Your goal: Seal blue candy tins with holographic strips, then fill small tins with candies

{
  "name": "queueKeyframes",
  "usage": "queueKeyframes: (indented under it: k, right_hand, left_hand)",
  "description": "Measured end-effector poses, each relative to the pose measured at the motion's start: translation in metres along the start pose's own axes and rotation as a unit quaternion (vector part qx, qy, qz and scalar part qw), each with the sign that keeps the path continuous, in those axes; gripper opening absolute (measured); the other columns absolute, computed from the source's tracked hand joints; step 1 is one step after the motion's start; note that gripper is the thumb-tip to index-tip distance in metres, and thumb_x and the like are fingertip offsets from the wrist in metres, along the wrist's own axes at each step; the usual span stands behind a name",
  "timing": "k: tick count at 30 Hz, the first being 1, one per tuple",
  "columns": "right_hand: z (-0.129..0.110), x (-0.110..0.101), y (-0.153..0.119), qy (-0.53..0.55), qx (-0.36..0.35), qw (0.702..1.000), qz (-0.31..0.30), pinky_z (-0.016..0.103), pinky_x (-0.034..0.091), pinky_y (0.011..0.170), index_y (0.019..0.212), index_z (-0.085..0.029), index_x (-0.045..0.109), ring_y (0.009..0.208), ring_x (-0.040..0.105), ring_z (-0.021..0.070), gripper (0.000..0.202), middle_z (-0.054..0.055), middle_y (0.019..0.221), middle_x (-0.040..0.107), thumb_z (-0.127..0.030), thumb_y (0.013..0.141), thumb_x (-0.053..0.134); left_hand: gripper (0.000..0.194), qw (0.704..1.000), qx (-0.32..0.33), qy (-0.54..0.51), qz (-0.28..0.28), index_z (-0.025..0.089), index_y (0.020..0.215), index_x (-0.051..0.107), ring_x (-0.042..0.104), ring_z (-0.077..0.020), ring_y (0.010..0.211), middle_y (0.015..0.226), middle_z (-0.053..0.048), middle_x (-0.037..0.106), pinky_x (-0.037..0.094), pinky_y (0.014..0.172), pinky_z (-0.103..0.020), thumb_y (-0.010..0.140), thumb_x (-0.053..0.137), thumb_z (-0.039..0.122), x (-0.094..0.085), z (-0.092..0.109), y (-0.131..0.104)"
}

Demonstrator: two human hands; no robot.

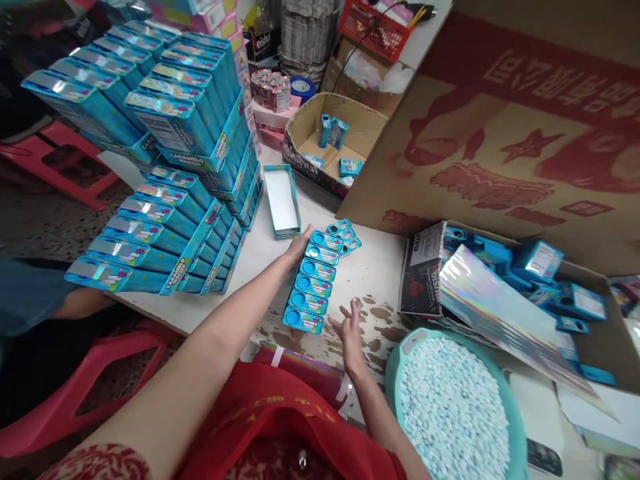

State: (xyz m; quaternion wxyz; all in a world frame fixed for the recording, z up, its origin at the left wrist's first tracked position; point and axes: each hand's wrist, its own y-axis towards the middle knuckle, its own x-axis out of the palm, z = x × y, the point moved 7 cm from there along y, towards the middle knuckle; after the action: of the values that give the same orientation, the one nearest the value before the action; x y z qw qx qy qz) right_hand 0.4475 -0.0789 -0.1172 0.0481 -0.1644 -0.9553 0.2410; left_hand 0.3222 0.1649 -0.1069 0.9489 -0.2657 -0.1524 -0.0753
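A row of several small blue boxes with round holes point(310, 285) stands on the worn white table point(385, 267). My left hand point(301, 244) is at the far left end of that row, its fingers mostly hidden behind the boxes. Just right of the row's near end, my right hand point(350, 327) holds nothing, its fingers spread. Beyond the row lie a few more small blue boxes point(344, 235). An open blue tray with a white inside point(281, 200) rests on the table past my left hand.
Stacked trays of blue boxes point(170, 167) rise at left. A tub of pale pieces point(453, 407) is at right, near a carton of blue boxes point(590, 273). Another carton point(325, 107) lies behind. A person's arm point(80, 303) shows at far left, near red stools point(100, 373).
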Motion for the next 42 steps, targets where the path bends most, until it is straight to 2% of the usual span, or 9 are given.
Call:
queueKeyframes:
  k: [3, 7, 10, 13, 15, 21, 27, 34, 42]
  right_hand:
    - [-0.043, -0.042, -0.013, 0.070, 0.050, 0.996, 0.027, 0.041, 0.047, 0.088, 0.111, -0.025, 0.055, 0.091, 0.066, 0.0243, 0.061, 0.010, 0.116, 0.058, -0.073, 0.073, 0.051]
    - [-0.111, -0.044, -0.041, 0.215, 0.077, 0.967, -0.113, 0.037, 0.050, 0.075, 0.086, -0.023, 0.061, 0.071, 0.067, 0.0199, 0.056, 0.002, 0.084, 0.062, -0.076, 0.073, 0.048]
    - [-0.142, -0.011, -0.067, 0.272, 0.097, 0.922, -0.259, 0.040, 0.050, 0.075, 0.085, -0.020, 0.060, 0.060, 0.065, 0.0182, 0.059, 0.001, 0.074, 0.061, -0.075, 0.075, 0.044]
    - [-0.156, 0.026, -0.088, 0.317, 0.095, 0.862, -0.383, 0.041, 0.050, 0.075, 0.084, -0.018, 0.057, 0.053, 0.064, 0.0169, 0.063, 0.000, 0.070, 0.059, -0.076, 0.079, 0.033]
    - [-0.160, 0.044, -0.098, 0.361, 0.084, 0.814, -0.447, 0.040, 0.052, 0.070, 0.082, -0.018, 0.055, 0.043, 0.057, 0.0120, 0.066, -0.003, 0.064, 0.054, -0.077, 0.080, 0.026]
    - [-0.155, 0.069, -0.110, 0.482, 0.096, 0.681, -0.543, 0.021, 0.046, 0.040, 0.079, -0.019, 0.052, 0.026, 0.027, 0.0024, 0.068, -0.010, 0.048, 0.037, -0.076, 0.083, 0.015]
    - [-0.138, 0.082, -0.107, 0.477, 0.122, 0.706, -0.509, 0.016, 0.040, 0.033, 0.074, -0.018, 0.053, 0.027, 0.019, 0.0016, 0.068, -0.011, 0.046, 0.030, -0.074, 0.084, 0.016]
    - [-0.128, 0.085, -0.099, 0.368, 0.144, 0.811, -0.432, 0.018, 0.045, 0.042, 0.074, -0.018, 0.053, 0.032, 0.014, 0.0025, 0.059, -0.012, 0.046, 0.024, -0.070, 0.086, 0.027]
    - [-0.115, 0.082, -0.092, 0.245, 0.148, 0.893, -0.346, 0.018, 0.042, 0.040, 0.080, -0.020, 0.056, 0.037, 0.022, 0.0038, 0.044, -0.011, 0.048, 0.030, -0.064, 0.079, 0.053]
  left_hand:
    - [0.033, 0.975, 0.119, 0.114, 0.147, 0.014, 0.083, 0.060, 0.059, -0.0170, 0.082, 0.081, -0.005, 0.065, 0.044, 0.079, -0.028, 0.076, 0.063, 0.046, -0.035, 0.022, -0.042]
    - [0.031, 0.902, 0.326, 0.154, 0.238, 0.018, 0.103, 0.059, 0.059, -0.0152, 0.094, 0.099, -0.005, 0.063, 0.045, 0.086, -0.028, 0.085, 0.054, 0.042, -0.054, 0.069, -0.151]
    - [0.029, 0.921, 0.327, 0.202, 0.059, 0.018, 0.099, 0.063, 0.059, -0.0174, 0.092, 0.096, -0.006, 0.064, 0.046, 0.085, -0.031, 0.085, 0.055, 0.041, -0.010, 0.087, -0.207]
    - [0.045, 0.942, 0.193, 0.159, -0.224, 0.019, 0.113, 0.062, 0.056, -0.0221, 0.103, 0.114, -0.011, 0.060, 0.046, 0.086, -0.034, 0.087, 0.047, 0.052, 0.047, 0.072, -0.231]
    - [0.056, 0.932, 0.099, 0.090, -0.336, 0.019, 0.120, 0.058, 0.053, -0.0239, 0.108, 0.124, -0.012, 0.055, 0.045, 0.085, -0.035, 0.086, 0.040, 0.061, 0.066, 0.057, -0.240]
    - [0.047, 0.941, -0.007, -0.033, -0.335, 0.016, 0.103, 0.064, 0.055, -0.0194, 0.096, 0.104, -0.010, 0.061, 0.043, 0.079, -0.030, 0.081, 0.053, 0.057, 0.059, 0.035, -0.250]
    - [0.033, 0.962, -0.061, -0.061, -0.260, 0.013, 0.078, 0.062, 0.055, -0.0132, 0.079, 0.083, -0.004, 0.059, 0.043, 0.071, -0.024, 0.072, 0.070, 0.045, 0.039, 0.033, -0.258]
    - [0.030, 0.968, -0.054, -0.141, -0.202, 0.014, 0.081, 0.056, 0.061, -0.0127, 0.070, 0.077, -0.001, 0.061, 0.044, 0.070, -0.026, 0.068, 0.075, 0.033, 0.013, 0.027, -0.256]
    - [0.027, 0.996, 0.011, -0.051, -0.072, 0.014, 0.068, 0.055, 0.055, -0.0085, 0.063, 0.069, 0.001, 0.060, 0.041, 0.064, -0.022, 0.063, 0.076, 0.030, -0.013, 0.020, -0.252]
